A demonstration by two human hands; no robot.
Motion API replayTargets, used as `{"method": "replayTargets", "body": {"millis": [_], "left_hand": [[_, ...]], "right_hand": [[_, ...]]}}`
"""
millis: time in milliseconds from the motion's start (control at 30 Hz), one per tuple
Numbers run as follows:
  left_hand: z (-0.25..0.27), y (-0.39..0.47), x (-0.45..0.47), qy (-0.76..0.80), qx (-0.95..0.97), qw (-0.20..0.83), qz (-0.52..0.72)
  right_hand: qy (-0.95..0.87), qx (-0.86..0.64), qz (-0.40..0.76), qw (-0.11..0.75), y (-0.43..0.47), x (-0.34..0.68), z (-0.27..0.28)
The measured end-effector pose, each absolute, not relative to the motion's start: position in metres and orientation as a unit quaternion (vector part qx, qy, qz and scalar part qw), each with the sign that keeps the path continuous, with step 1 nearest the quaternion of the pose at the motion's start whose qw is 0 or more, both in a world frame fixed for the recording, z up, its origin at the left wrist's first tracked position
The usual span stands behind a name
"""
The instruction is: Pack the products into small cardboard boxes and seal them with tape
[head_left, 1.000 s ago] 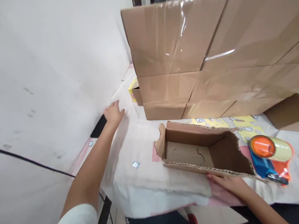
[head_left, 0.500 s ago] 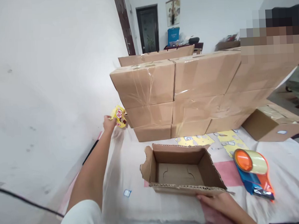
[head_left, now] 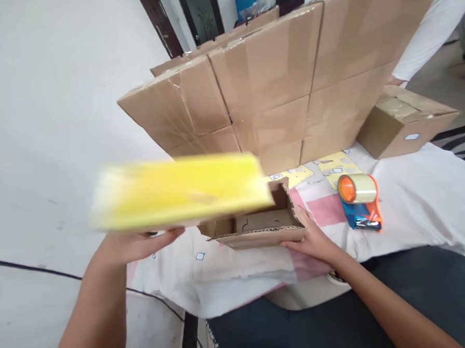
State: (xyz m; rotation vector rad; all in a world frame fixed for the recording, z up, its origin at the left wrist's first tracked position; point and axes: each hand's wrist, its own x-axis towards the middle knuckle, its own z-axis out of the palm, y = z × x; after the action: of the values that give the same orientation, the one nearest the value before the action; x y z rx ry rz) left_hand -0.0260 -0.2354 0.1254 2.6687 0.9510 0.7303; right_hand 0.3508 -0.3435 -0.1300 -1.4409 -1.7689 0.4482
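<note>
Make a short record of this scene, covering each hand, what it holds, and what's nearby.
Left hand: holds yellow box, blurred, raised above the table
Right hand: grips open cardboard box at its right end
Right of open cardboard box: tape dispenser on tablecloth
Behind: taped brown cardboard
Upper right: another person's white sleeve

Stacked cartons (head_left: 266,81) bar far side; yellow box (head_left: 186,189) partly screens open carton (head_left: 261,239); we find gap left of tape dispenser (head_left: 359,207).
</note>
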Motion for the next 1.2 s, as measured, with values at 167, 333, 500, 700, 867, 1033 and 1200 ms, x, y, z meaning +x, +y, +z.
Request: {"method": "replayTargets", "body": {"millis": [167, 333, 500, 700, 867, 1033, 1200], "left_hand": [[0.134, -0.238, 0.041, 0.359, 0.927, 0.108, -0.036], [0.097, -0.234, 0.098, 0.311, 0.932, 0.047, -0.182], [0.062, -0.234, 0.124, 0.322, 0.907, -0.048, -0.266], [0.055, -0.233, 0.105, 0.327, 0.909, -0.025, -0.257], [0.052, -0.233, 0.088, 0.35, 0.902, -0.001, -0.253], [0.042, -0.231, 0.077, 0.337, 0.91, 0.025, -0.239], [0.034, -0.228, 0.071, 0.331, 0.915, 0.014, -0.232]], "right_hand": [[-0.711, -0.546, 0.181, 0.404, -0.343, 0.353, -0.131], [-0.721, -0.536, 0.172, 0.405, -0.343, 0.355, -0.137], [-0.718, -0.535, 0.178, 0.408, -0.343, 0.356, -0.139], [-0.723, -0.539, 0.192, 0.388, -0.348, 0.357, -0.127], [-0.734, -0.546, 0.205, 0.349, -0.348, 0.357, -0.122], [-0.727, -0.576, 0.202, 0.315, -0.343, 0.355, -0.141], [-0.719, -0.583, 0.195, 0.324, -0.341, 0.355, -0.147]]}}
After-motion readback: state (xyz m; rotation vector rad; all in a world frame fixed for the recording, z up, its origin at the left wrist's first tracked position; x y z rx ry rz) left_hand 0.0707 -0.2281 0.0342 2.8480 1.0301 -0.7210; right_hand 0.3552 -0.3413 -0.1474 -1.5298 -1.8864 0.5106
